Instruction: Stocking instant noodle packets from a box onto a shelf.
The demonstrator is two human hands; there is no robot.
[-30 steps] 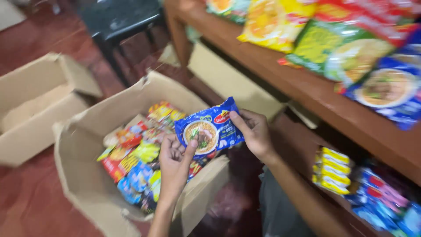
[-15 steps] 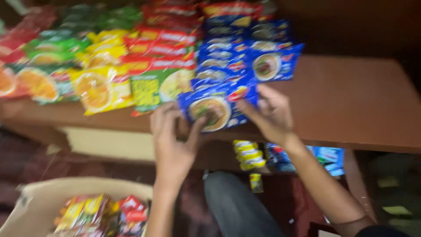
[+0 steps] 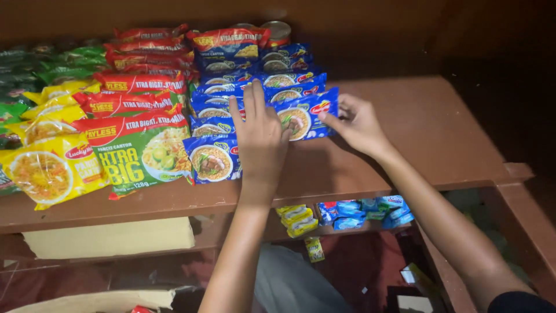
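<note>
Head view, looking down on a brown wooden shelf (image 3: pixel 417 133); blue noodle packet (image 3: pixel 306 116) just above frame centre, lying flat on the shelf as the front piece of a row of blue noodle packets (image 3: pixel 255 87) that runs back toward 12 o'clock.

Left hand (image 3: pixel 259 136): palm down, fingers spread and pointing to 12 o'clock, pressed on the left part of the blue noodle packet and on the blue packs beneath it; not curled round anything.

Right hand (image 3: pixel 358 123): at 3 o'clock of the packet, thumb and fingertips pinching its right edge; closed on the packet.

A further blue packet with a bowl picture (image 3: pixel 211 159) at 8 o'clock of the left hand, touching its wrist side; green noodle packet (image 3: pixel 139 159) at 9 o'clock of that; yellow noodle packets (image 3: pixel 49 171) further to 9 o'clock, near the shelf's front edge; red noodle packets (image 3: pixel 142 81) stacked toward 11 o'clock; tin can (image 3: pixel 277 29) at 12 o'clock, behind the blue row.

Lower shelf, 6 o'clock: small yellow sachets (image 3: pixel 296 219) and small blue sachets (image 3: pixel 362 210); cardboard box (image 3: pixel 110 237) at 8 o'clock.
</note>
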